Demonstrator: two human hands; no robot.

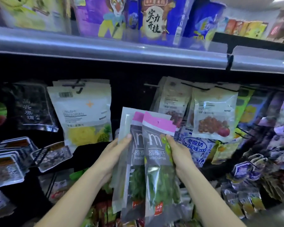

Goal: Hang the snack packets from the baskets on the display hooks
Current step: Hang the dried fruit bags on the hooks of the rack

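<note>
I hold a fanned stack of grey snack packets [156, 161] with pink tops and green dried fruit showing through, upright in front of the display. My left hand [115, 154] grips the stack from its left edge, thumb on the front. My right hand [179, 154] grips the right edge of the front packet. The packets' pink tops reach up toward a dark gap between hanging rows, where a bare hook [152, 85] sticks out under the shelf. No basket is in view.
White pineapple packets [84, 112] hang left of the gap, and clear packets of red dried fruit [213, 115] hang to the right. A grey shelf edge [105, 49] runs overhead with purple bags on it. More hooked packets crowd below and on both sides.
</note>
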